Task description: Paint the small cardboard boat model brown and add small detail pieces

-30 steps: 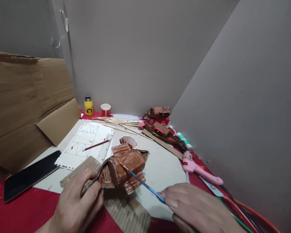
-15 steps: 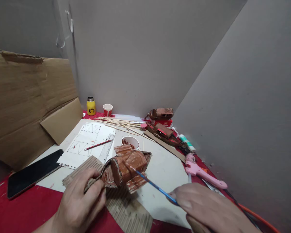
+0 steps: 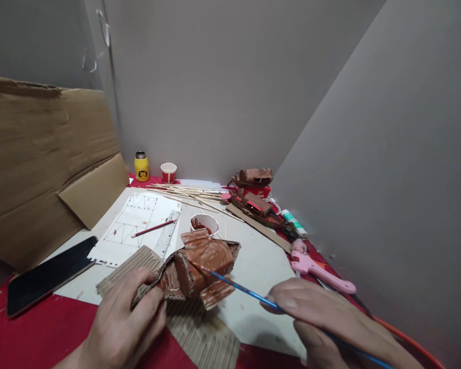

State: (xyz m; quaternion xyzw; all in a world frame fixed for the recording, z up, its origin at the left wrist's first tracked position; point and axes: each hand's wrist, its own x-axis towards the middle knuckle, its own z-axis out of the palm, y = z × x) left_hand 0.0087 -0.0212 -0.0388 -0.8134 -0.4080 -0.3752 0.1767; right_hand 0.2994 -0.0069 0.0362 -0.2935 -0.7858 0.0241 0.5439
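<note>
A brown-painted cardboard model (image 3: 211, 261), with a rounded body and side flaps, is held up by my left hand (image 3: 126, 312), whose thumb and fingers pinch its left end. My right hand (image 3: 322, 318) grips a blue paintbrush (image 3: 249, 292). The brush tip touches the upper surface of the model's rounded body, where pale streaks show through the paint. Under the model lies a piece of corrugated cardboard (image 3: 203, 333). Just behind the model stands a paper cup (image 3: 204, 224) with reddish-brown paint inside.
A phone (image 3: 49, 277), a drawing sheet (image 3: 134, 215) with a pencil (image 3: 152, 228), and a cardboard box (image 3: 42, 164) are left. Wooden sticks (image 3: 188, 192), a yellow bottle (image 3: 142, 167) and a red-white cup (image 3: 168, 173) stand behind. A pink glue gun (image 3: 322, 271) and brown models (image 3: 255, 202) lie right.
The brush tip has moved slightly left and down over the model's body, and the brush lies flatter. My left hand keeps its hold. The view has shifted slightly.
</note>
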